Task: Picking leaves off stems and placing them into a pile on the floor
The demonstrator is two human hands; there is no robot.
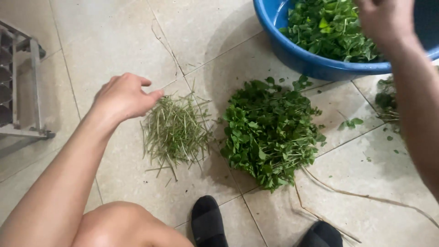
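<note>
Under your right hand (pixel 386 18) the blue basin (pixel 297 55) holds a heap of picked green leaves (pixel 329 27), though its far rim runs out of frame. That hand is cut off by the top edge, so you cannot tell whether it grips anything. Your left hand (pixel 122 97) hangs palm down with fingers loosely curled, empty, fingertips at the pile of bare stems (pixel 176 130) on the floor, and the leafy sprigs (pixel 270 132) lie between your hands.

Bare floor tiles (pixel 114 41) lie open between metal rack (pixel 20 87) and stem pile (pixel 176 130); leaf heap (pixel 270 130) and blue basin (pixel 302 59) crowd the right
</note>
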